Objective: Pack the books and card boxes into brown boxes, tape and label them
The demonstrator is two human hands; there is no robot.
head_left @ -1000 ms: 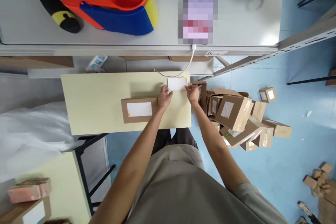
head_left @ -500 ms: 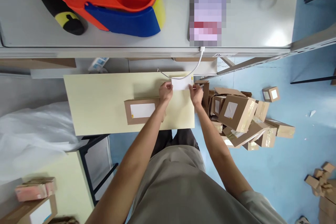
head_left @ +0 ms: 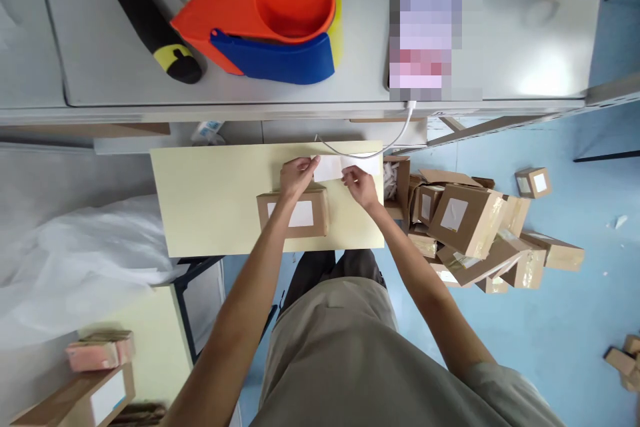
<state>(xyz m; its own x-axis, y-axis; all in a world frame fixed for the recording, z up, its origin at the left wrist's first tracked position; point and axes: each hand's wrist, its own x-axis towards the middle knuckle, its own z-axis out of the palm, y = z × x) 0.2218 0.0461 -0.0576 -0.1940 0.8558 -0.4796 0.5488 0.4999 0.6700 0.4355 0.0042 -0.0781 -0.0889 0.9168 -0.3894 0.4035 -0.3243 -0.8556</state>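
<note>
A white label (head_left: 327,168) stretches across the far right part of the cream tabletop (head_left: 210,213). My left hand (head_left: 298,179) pinches its left end between thumb and fingers. My right hand (head_left: 361,187) has its fingers closed on the label near a crease at its middle, where the right part looks lifted or folded over. A closed cardboard box (head_left: 320,212) lies just below my left hand, with a white label on top partly hidden by my left forearm. A thin white cable (head_left: 370,156) hangs over the label's far edge.
On the grey shelf (head_left: 360,73) sit an orange and blue tape dispenser (head_left: 273,33), a black and yellow utility knife (head_left: 150,20) and a blurred-out phone-like device (head_left: 430,27). Several cardboard boxes (head_left: 460,220) are piled on the floor right. Translucent plastic sheeting (head_left: 85,253) lies left.
My left hand has moved left and my right hand has shifted in to the label's middle. The label now shows longer, with a crease. The whole view has shifted slightly.
</note>
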